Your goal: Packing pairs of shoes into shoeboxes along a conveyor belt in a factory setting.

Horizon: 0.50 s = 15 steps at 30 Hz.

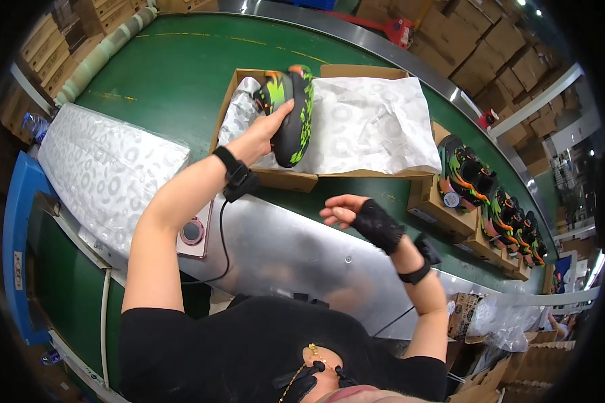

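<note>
My left hand (pixel 262 138) is closed round a black sneaker (pixel 294 124) with green and orange patterning. The shoe stands tilted on its side above the left part of an opened cardboard shoebox (pixel 286 180), its green-speckled sole turned to the right. Patterned white tissue paper (pixel 370 124) lines the box and spreads out over its right part. In front of the box's near edge, my right hand (pixel 359 213), in a black fingerless glove, hangs with its fingers loosely stretched and nothing in them. Both wrists wear black straps.
To the left lies a stack of patterned tissue sheets (pixel 107 161) beside a blue frame (pixel 23 248). A phone (pixel 193 232) rests on the metal ledge (pixel 289 245). Along the right, several sneakers (pixel 467 174) sit on shoeboxes (pixel 444 211) on the green belt (pixel 202 47).
</note>
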Motion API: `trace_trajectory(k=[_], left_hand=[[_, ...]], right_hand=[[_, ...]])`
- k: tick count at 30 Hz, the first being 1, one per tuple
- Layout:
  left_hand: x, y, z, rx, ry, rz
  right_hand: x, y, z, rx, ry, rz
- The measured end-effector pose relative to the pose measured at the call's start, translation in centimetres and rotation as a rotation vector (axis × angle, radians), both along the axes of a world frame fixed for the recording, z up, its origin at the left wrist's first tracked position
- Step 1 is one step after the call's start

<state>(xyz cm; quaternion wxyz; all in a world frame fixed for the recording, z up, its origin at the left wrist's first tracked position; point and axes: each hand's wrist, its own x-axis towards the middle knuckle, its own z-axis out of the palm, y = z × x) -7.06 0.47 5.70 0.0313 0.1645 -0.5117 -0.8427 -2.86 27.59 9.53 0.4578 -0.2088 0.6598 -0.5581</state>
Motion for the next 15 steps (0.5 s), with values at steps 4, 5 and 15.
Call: trace_trajectory(k=[4,5,15], left_hand=[[-1.9,0.5,-1.6,-0.312,-0.579,-0.323],[-2.4,0.2,-2.5,-0.324,-0.585,-0.39],[4.3,-7.5,-1.3,-0.483,0.052,0.598]], right_hand=[[-2.0,-2.1,-6.4,-0.165,-0.262,-0.503],[-2.4,-3.1,-6.6,-0.19,-0.302,-0.617],[-4.6,-7.1,-7.5,0.402,1.51,-0.542]])
